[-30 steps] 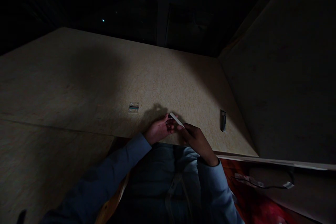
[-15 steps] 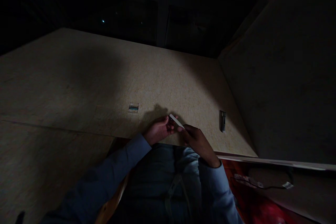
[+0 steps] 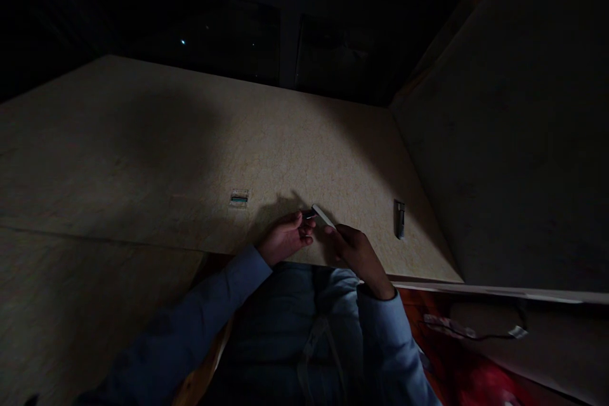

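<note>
My right hand (image 3: 359, 255) is closed around the lower end of a slim white stick-like object (image 3: 323, 216), which slants up and to the left. Between the fingertips of my left hand (image 3: 281, 238), closed in a pinch, is a small dark piece (image 3: 308, 214) with a light edge. That piece reaches the white stick's upper tip; whether they touch or are joined, I cannot tell. To the left on the table lies a small clear case (image 3: 239, 198) with a teal strip inside. A small dark and grey object with a wider top (image 3: 400, 219) lies to the right.
Both hands are above the front edge of a pale, mottled tabletop (image 3: 304, 139). A dark panel (image 3: 514, 139) rises along the right side, and a dark window (image 3: 228, 38) stands behind. Below right are a cable (image 3: 490, 337) and red cloth (image 3: 471, 374). The light is dim.
The small dark piece in my left fingertips now shows at the white stick's tip. My left fingers have shifted slightly; the view has moved a little. Objects on the table lie as before.
</note>
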Action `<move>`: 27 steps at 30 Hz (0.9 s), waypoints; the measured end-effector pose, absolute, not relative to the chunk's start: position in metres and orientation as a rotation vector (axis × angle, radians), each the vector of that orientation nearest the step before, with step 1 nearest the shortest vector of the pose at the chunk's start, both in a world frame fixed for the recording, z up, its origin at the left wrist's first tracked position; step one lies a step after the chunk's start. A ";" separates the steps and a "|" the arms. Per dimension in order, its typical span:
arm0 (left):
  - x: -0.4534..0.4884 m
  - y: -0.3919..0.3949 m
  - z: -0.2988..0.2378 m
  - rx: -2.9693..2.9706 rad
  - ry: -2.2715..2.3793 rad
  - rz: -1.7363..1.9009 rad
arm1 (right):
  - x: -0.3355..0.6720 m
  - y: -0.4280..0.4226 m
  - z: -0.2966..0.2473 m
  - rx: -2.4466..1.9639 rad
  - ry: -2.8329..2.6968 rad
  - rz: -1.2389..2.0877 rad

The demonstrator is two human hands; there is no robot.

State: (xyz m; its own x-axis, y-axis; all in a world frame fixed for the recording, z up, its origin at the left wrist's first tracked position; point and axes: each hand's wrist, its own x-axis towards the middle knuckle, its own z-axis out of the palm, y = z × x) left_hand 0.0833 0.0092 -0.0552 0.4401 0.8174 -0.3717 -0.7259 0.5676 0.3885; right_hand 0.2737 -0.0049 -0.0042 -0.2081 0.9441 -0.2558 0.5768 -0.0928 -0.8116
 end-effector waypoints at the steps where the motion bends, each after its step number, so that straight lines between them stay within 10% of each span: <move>1: 0.083 0.009 -0.056 0.190 0.555 0.960 | 0.275 -0.004 -0.005 -1.667 -1.774 1.195; 27: 0.080 0.013 -0.046 0.186 0.685 1.015 | 0.298 0.006 -0.055 -1.551 -1.393 0.910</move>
